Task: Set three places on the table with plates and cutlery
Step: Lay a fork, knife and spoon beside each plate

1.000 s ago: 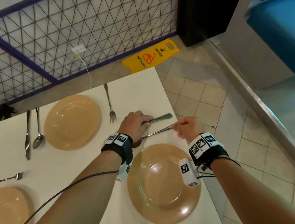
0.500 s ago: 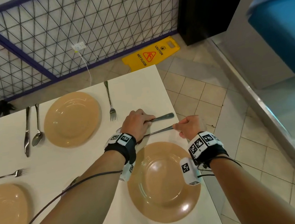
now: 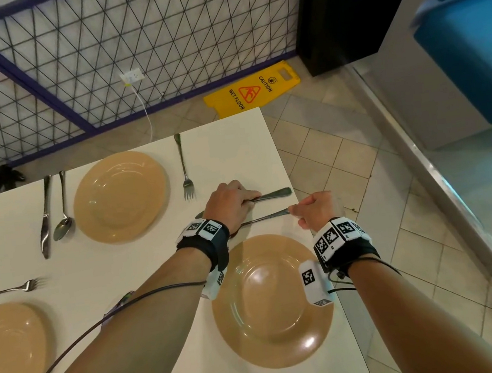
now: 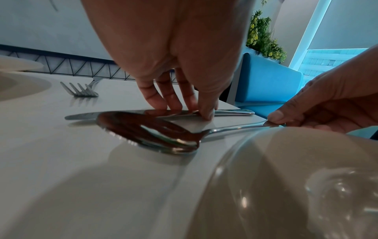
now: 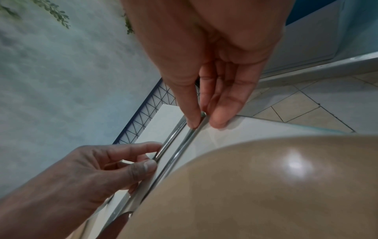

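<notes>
Head view shows both forearms reaching over the white table (image 3: 142, 259) toward its far right edge; the left hand (image 3: 230, 206) lies knuckles-up with fingers curled down, pinching the knife (image 3: 273, 195) at mid-length against the tabletop; the right hand (image 3: 313, 210) is curled, its thumb and fingertips pinching the handle end of the spoon (image 3: 268, 217), which lies parallel to the knife and nearer the person, its bowl just beside the rim of the near plate (image 3: 272, 303); that plate holds nothing, its right rim reaching the table's edge; a second plate (image 3: 120, 196) sits farther left, bare, with a fork (image 3: 184, 168) to its right and another knife (image 3: 45, 215) and spoon (image 3: 63, 210) to its left; a third plate (image 3: 9, 354) lies at the left border, a fork (image 3: 8, 290) beyond it; on the tiled floor past the table a yellow wet-floor sign (image 3: 251, 93) lies flat below the mesh fence (image 3: 131, 52).
</notes>
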The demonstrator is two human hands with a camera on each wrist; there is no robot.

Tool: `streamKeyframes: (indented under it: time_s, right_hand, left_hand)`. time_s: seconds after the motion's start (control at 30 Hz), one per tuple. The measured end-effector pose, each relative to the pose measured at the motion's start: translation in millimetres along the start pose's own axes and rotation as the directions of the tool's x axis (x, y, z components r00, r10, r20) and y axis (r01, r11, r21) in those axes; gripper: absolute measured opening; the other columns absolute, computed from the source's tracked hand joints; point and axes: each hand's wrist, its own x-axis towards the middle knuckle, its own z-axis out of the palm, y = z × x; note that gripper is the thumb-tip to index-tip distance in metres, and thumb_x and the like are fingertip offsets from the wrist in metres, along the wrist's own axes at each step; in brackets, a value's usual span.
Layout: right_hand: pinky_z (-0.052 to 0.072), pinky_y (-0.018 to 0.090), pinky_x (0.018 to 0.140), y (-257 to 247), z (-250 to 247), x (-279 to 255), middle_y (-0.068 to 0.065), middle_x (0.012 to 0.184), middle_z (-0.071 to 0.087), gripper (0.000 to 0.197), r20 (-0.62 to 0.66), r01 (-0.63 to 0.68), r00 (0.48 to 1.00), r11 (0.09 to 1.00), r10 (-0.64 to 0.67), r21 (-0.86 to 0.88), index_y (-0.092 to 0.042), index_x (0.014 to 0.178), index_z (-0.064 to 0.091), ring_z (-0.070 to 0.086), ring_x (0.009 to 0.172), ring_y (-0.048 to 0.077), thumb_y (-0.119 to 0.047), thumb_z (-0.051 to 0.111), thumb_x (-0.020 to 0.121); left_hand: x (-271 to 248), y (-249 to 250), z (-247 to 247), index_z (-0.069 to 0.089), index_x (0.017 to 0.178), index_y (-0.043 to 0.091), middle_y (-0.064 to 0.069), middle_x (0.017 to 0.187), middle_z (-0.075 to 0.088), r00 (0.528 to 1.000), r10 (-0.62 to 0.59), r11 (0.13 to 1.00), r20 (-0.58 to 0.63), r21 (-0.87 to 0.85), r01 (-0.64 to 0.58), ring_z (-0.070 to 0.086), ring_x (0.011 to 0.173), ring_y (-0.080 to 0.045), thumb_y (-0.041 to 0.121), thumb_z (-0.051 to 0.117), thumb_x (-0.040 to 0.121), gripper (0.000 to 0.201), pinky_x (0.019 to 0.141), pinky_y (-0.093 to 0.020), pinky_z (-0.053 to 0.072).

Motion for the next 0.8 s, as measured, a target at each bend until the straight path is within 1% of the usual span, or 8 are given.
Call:
streamKeyframes:
  time_s: [0.1, 0.17, 0.23, 0.27, 0.4, 0.63, 0.7, 0.8]
  right_hand:
    - [0.06, 0.029, 0.063, 1, 1, 0, 0.002, 0.071, 0.074, 0.021, -0.006, 0.008, 1.0, 1.0, -0.009, -0.009, -0.019, 0.077, 0.068, 0.069, 0.057, 0.011, -0.032, 0.083, 0.074]
    - [0.058, 0.027, 0.059, 1, 1, 0, 0.002, 0.07, 0.074, 0.021, -0.012, 0.005, 1.0, 1.0, -0.005, 0.003, -0.018, 0.077, 0.068, 0.067, 0.054, 0.01, -0.032, 0.083, 0.074]
    - [0.053, 0.024, 0.054, 1, 0, 0, 0.001, 0.069, 0.074, 0.021, -0.011, 0.005, 1.0, 1.0, -0.005, 0.005, -0.017, 0.078, 0.068, 0.064, 0.051, 0.008, -0.031, 0.083, 0.075]
    - [0.052, 0.023, 0.054, 0, 0, -1, 0.001, 0.068, 0.073, 0.021, -0.008, 0.004, 1.0, 1.0, -0.004, 0.002, -0.017, 0.079, 0.068, 0.064, 0.05, 0.008, -0.032, 0.083, 0.075]
    - [0.058, 0.026, 0.062, -1, -1, -1, 0.0, 0.069, 0.074, 0.02, -0.006, -0.01, 1.0, 1.0, 0.01, -0.006, -0.018, 0.08, 0.068, 0.066, 0.054, 0.008, -0.032, 0.083, 0.075]
    - [0.059, 0.027, 0.063, -3, 0, 0, 0.002, 0.069, 0.074, 0.021, -0.004, -0.031, 0.999, 0.999, 0.031, -0.01, -0.015, 0.081, 0.069, 0.066, 0.054, 0.01, -0.029, 0.083, 0.075]
    - [0.061, 0.029, 0.066, -4, 0, 0, 0.002, 0.069, 0.073, 0.02, -0.002, -0.031, 1.0, 0.999, 0.031, -0.018, -0.016, 0.079, 0.069, 0.068, 0.057, 0.011, -0.029, 0.084, 0.075]
    - [0.062, 0.035, 0.073, -5, 0, 1, 0.003, 0.071, 0.073, 0.021, 0.006, -0.041, 0.999, 0.999, 0.041, -0.03, -0.016, 0.077, 0.069, 0.073, 0.069, 0.016, -0.029, 0.085, 0.073]
  left_hand:
    - [0, 1, 1, 0.066, 0.124, 0.034, 0.003, 0.103, 0.058, 1.0, 0.002, 1.0, 0.005, -0.003, -0.002, 0.048, 0.101, -0.021, 0.024, 0.057, 0.097, 0.031, 0.09, -0.039, 0.046]
    - [0, 1, 1, 0.066, 0.124, 0.034, 0.003, 0.103, 0.058, 1.0, 0.002, 1.0, -0.001, -0.002, -0.002, 0.048, 0.101, -0.021, 0.024, 0.057, 0.097, 0.031, 0.09, -0.039, 0.046]
    - [0, 2, 0, 0.066, 0.125, 0.034, 0.002, 0.103, 0.058, 1.0, 0.003, 1.0, -0.001, 0.006, -0.003, 0.048, 0.102, -0.022, 0.024, 0.057, 0.097, 0.031, 0.091, -0.04, 0.046]
    - [0, 2, 0, 0.066, 0.125, 0.034, 0.002, 0.104, 0.058, 1.0, 0.002, 1.0, 0.002, 0.009, -0.003, 0.048, 0.102, -0.022, 0.024, 0.057, 0.097, 0.031, 0.091, -0.04, 0.045]
    - [-1, 2, 0, 0.064, 0.127, 0.034, 0.002, 0.107, 0.059, 1.0, -0.003, 1.0, 0.01, 0.017, 0.003, 0.048, 0.103, -0.022, 0.026, 0.056, 0.097, 0.032, 0.092, -0.04, 0.044]
    - [-6, 0, -4, 0.058, 0.134, 0.032, 0.002, 0.114, 0.058, 1.0, -0.009, 1.0, 0.006, 0.022, 0.009, 0.046, 0.107, -0.022, 0.028, 0.054, 0.098, 0.037, 0.096, -0.037, 0.041]
    - [-8, 0, -6, 0.057, 0.135, 0.032, 0.002, 0.115, 0.058, 1.0, -0.002, 1.0, 0.0, 0.024, 0.002, 0.046, 0.107, -0.022, 0.029, 0.054, 0.098, 0.037, 0.097, -0.037, 0.041]
    - [-12, -2, -10, 0.056, 0.137, 0.031, 0.001, 0.116, 0.058, 1.0, 0.006, 1.0, -0.018, 0.006, -0.006, 0.046, 0.107, -0.022, 0.029, 0.054, 0.098, 0.038, 0.097, -0.039, 0.04]
